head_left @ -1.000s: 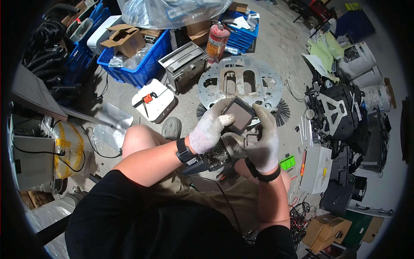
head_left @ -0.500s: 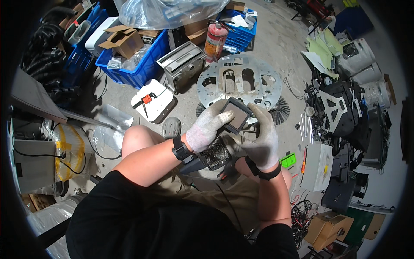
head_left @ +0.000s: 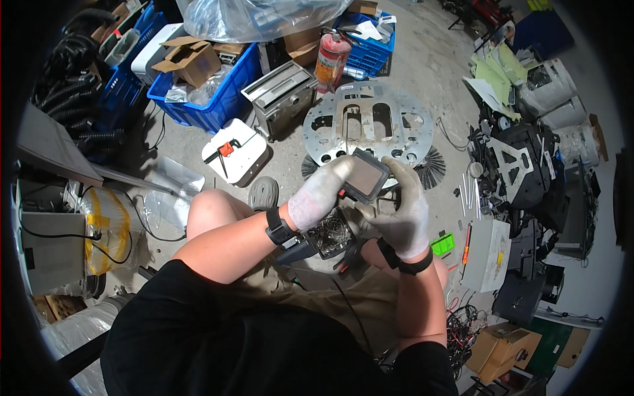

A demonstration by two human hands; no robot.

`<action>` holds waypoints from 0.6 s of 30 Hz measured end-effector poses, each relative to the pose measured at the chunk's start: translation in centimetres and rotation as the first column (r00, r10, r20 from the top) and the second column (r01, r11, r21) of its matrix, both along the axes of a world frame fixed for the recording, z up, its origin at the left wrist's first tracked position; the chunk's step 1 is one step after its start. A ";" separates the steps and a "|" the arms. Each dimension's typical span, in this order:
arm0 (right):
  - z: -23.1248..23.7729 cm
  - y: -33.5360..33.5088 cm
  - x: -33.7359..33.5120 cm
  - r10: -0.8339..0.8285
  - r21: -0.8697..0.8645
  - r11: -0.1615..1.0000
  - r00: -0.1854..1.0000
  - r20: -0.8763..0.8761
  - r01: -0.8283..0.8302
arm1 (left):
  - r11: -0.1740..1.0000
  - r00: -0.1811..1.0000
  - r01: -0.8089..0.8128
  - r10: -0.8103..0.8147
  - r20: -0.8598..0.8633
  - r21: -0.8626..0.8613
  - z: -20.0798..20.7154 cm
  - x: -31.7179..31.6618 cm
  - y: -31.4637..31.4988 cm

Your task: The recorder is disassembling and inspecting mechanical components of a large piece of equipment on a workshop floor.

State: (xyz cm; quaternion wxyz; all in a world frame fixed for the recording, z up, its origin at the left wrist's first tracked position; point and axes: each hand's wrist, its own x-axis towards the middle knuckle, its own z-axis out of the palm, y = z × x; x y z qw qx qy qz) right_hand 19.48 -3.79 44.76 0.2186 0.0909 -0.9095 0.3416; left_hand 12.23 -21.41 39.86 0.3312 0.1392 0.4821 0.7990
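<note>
Both of my hands wear whitish work gloves and hold a small square device with a dark frame and a brownish flat face (head_left: pixel 367 176), perhaps a display. My left hand (head_left: pixel 319 195) grips its left edge, thumb at the upper left corner. My right hand (head_left: pixel 403 216) is curled along the right and lower edges, fingers bent. The device is tilted, its flat face turned up toward me. Below the hands, between my legs, a dark container (head_left: pixel 332 239) holds many small metal pieces that look like screws. The hands hide the device's underside.
Just beyond lies a round metal chassis plate (head_left: pixel 343 137) with black brushes. A white lid (head_left: pixel 246 173) carries an orange-and-black tool. Blue crates (head_left: pixel 198 116), a metal box (head_left: pixel 281 102) and a red fire extinguisher (head_left: pixel 331 61) stand farther off. A green tray (head_left: pixel 443 245) is at right.
The left thumb has slid off the device's face to its upper left edge, baring more of the face. The device has shifted slightly right and turned a little.
</note>
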 end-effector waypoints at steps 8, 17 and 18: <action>-0.9 1.3 -0.6 0.029 -0.003 1.000 0.997 0.072 -0.029 | 0.815 0.476 -0.552 0.132 -0.870 -0.178 0.6 -1.0 -0.6; 0.4 0.8 0.2 0.194 -0.576 0.811 0.880 0.433 0.104 | 0.851 0.350 -0.479 -0.041 -0.936 -0.217 1.0 -0.9 -1.6; 0.3 0.7 0.1 0.159 -0.572 0.809 0.887 0.433 0.134 | 0.851 0.339 -0.477 -0.054 -0.939 -0.221 1.1 -0.8 -1.6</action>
